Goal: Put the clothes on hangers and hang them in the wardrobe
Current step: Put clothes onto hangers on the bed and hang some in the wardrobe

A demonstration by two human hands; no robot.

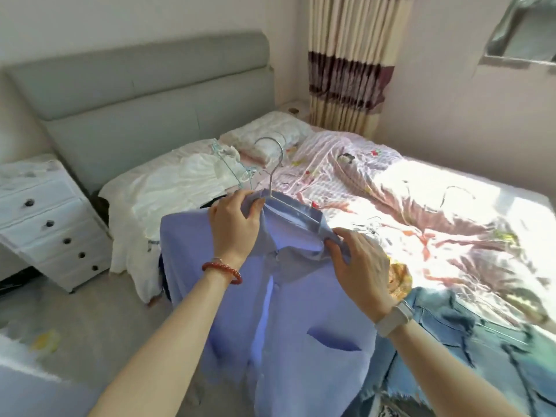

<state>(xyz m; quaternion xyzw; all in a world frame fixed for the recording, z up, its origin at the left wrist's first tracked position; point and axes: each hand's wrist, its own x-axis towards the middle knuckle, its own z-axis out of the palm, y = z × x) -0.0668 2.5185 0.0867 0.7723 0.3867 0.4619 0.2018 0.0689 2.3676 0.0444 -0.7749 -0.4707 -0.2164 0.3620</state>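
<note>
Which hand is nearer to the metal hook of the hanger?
Left. The left hand grips the shirt collar right beside the base of the hook. The right hand holds the collar lower and to the right, farther from the hook.

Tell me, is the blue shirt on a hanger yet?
On. The hanger hook rises from the blue shirt collar, which both hands, left hand and right hand, grip.

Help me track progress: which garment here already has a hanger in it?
The lilac shirt, gripped by both hands at its collar; a metal hanger hook rises from it. The jeans lie flat on the bed.
</note>
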